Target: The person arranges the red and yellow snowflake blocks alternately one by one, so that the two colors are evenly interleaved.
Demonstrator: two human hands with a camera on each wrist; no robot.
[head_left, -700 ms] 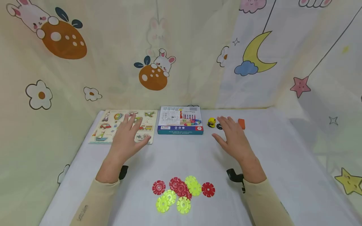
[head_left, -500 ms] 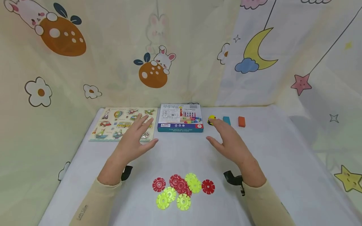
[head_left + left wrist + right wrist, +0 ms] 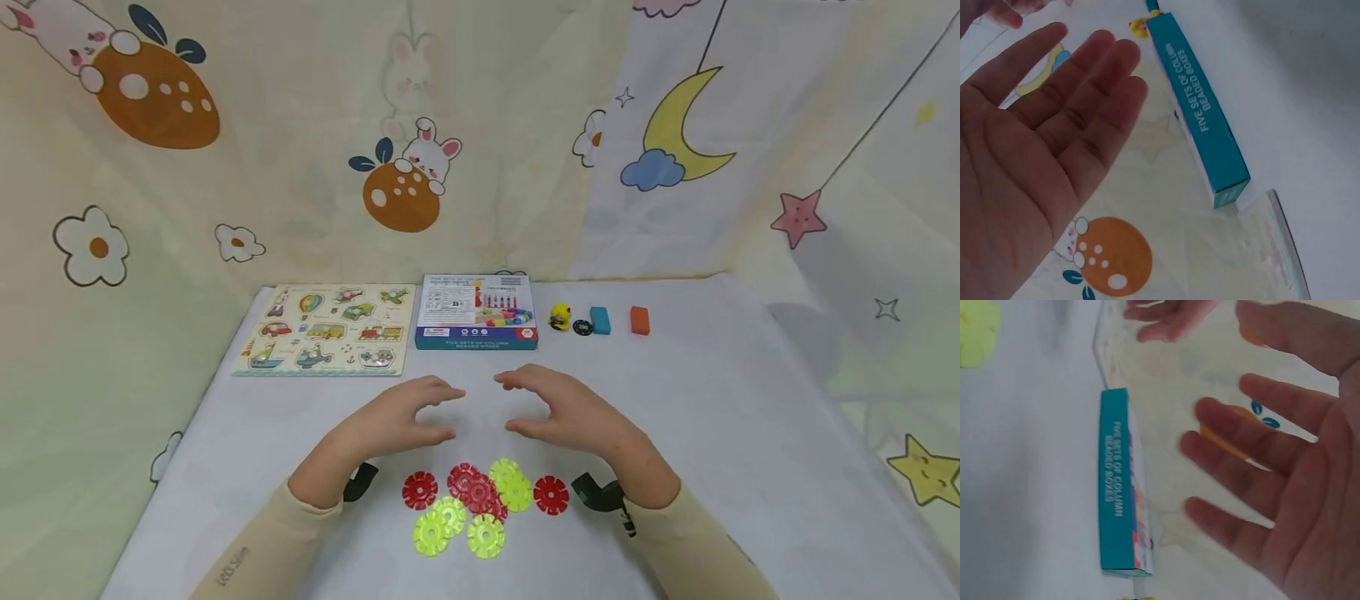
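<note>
My left hand (image 3: 393,421) hovers over the middle of the table, fingers loosely bent and holding nothing. Facing it, a short gap apart, is my right hand (image 3: 573,412), also holding nothing, thumb and fingers spread. Both wrist views show bare palms with the fingers apart. Just nearer to me than the hands lie several flower-shaped plastic discs: a red disc (image 3: 420,491) at the left, overlapping red discs (image 3: 477,493) in the middle, another red disc (image 3: 551,495) at the right, and yellow-green discs (image 3: 430,533) among them.
Along the back stand a picture puzzle board (image 3: 322,332), a beaded-boxes carton (image 3: 476,312), a yellow toy figure (image 3: 560,317), a black round token (image 3: 582,327), a blue block (image 3: 600,321) and an orange block (image 3: 639,321). A printed cloth (image 3: 510,167) hangs behind the table.
Both hands have drawn back from the rear of the table and moved inward toward each other, uncovering the puzzle board and the small toys. The discs have stayed in place.
</note>
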